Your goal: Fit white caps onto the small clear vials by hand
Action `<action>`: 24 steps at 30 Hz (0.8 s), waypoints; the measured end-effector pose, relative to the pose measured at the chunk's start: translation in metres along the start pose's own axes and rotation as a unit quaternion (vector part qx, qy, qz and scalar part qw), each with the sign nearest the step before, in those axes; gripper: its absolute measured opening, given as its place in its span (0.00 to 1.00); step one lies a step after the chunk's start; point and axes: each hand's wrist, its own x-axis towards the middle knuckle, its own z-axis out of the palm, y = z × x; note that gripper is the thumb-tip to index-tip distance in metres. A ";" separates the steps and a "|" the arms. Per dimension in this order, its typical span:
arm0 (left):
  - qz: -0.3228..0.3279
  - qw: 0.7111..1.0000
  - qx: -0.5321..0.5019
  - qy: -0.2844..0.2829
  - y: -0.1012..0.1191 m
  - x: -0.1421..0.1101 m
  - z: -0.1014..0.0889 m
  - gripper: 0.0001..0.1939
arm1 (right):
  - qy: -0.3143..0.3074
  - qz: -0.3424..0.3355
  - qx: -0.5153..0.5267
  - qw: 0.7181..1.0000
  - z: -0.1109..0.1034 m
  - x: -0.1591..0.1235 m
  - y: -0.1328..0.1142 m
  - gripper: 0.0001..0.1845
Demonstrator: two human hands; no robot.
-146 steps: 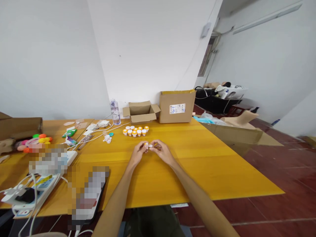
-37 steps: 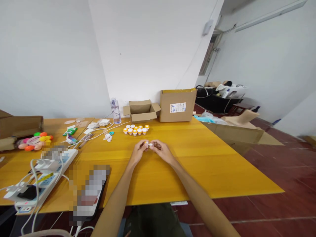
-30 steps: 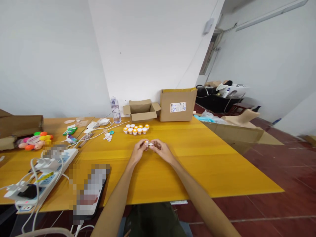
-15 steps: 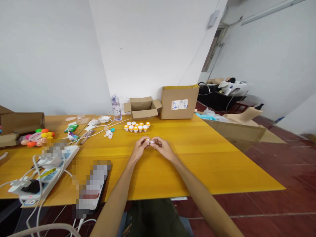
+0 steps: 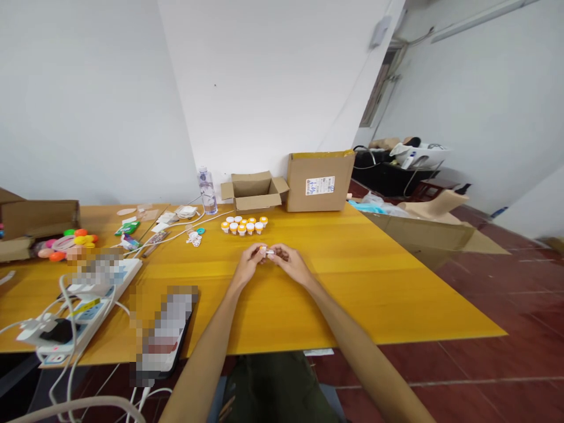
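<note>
Between the fingertips of both hands, just above the table's middle, is a small white piece with an orange part; the fingers cover much of it, so its exact kind does not show. My left hand is closed on its left side. From the other side, my right hand pinches it with thumb and fingers. Beyond the hands stands a cluster of several small jars, some with white and some with orange tops. Left of them lie small white pieces and a teal ring.
An open carton and a closed cardboard box stand against the wall, beside a water bottle. On the left are a power strip with cables, a phone and colourful balls. The yellow table ends at the right.
Both hands stay in nearly the same place, with the small piece still between them. A bit more of its orange and white shows now. The view has shifted very slightly.
</note>
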 end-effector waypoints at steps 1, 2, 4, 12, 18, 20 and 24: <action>0.000 1.000 0.002 0.000 0.001 0.000 0.000 0.18 | -0.003 0.000 -0.002 1.000 0.000 0.000 0.000 0.16; 0.000 1.000 0.002 0.002 0.001 -0.001 0.000 0.18 | -0.004 -0.001 -0.004 1.000 0.000 0.000 0.000 0.16; 0.000 1.000 0.000 0.003 0.002 -0.001 0.000 0.17 | -0.002 -0.001 -0.004 1.000 0.000 0.000 -0.001 0.16; -0.003 1.000 0.000 0.003 0.001 -0.001 -0.001 0.16 | 0.001 -0.009 -0.012 1.000 0.001 -0.001 -0.002 0.15; 0.003 1.000 0.000 0.001 0.000 0.000 -0.001 0.18 | 0.007 -0.010 -0.013 1.000 0.002 0.000 0.001 0.15; 0.003 1.000 0.001 0.002 0.000 0.000 -0.001 0.18 | 0.013 -0.013 -0.012 1.000 0.002 0.001 0.002 0.15; -0.001 1.000 0.005 0.001 -0.001 0.000 -0.002 0.18 | 0.009 -0.017 -0.016 1.000 0.003 0.001 0.002 0.14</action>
